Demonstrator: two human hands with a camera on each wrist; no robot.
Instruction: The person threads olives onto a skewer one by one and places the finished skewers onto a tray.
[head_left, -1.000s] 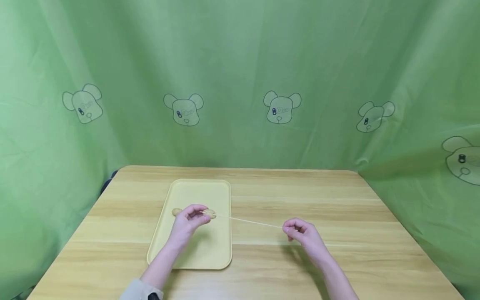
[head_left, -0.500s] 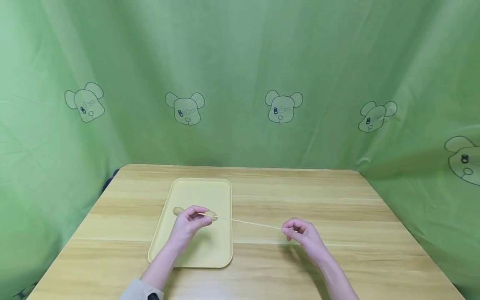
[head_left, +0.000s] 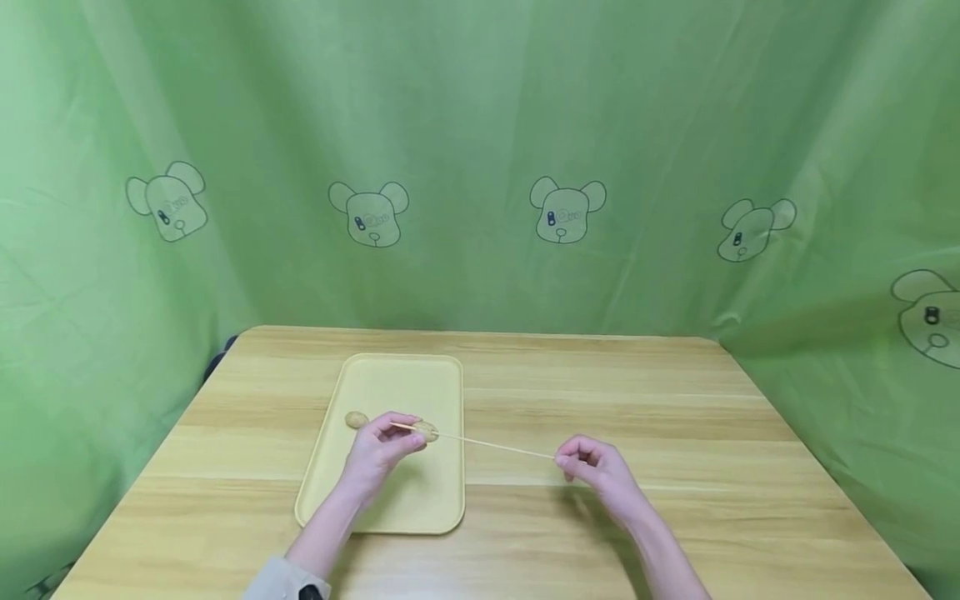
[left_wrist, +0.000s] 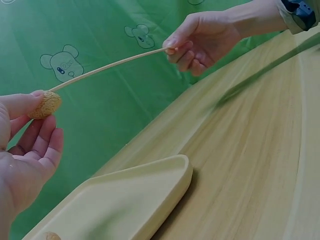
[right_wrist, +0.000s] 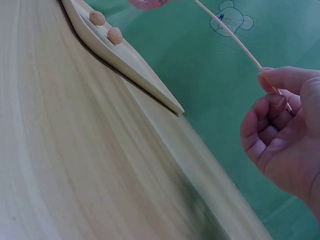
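- Two pinches carry the work: the left hand (head_left: pixel 386 447) grips a walnut-like ball (left_wrist: pixel 48 106) between thumb and fingertips, and the right hand (head_left: pixel 596 468) pinches a thin skewer (head_left: pixel 495 446) with thumb and forefinger, other fingers curled.
- That ball is aloft over the tray (head_left: pixel 450 392), toward its right edge; the skewer runs past that edge, above the tabletop (head_left: pixel 675 417).
- On my head feed the skewer shows on both sides of the ball. Through it or alongside, I cannot tell; I judge the step to be working one along the other.
- I'd have the left fingertips on the ball's flanks, out of the skewer's line.
- The skewer looks slightly bowed on my left wrist feed, so I'd push straight along its length, pinching nearer the ball.
- Two loose balls (right_wrist: pixel 115 35) lie in the tray; from the head I make out only one, by its left edge.
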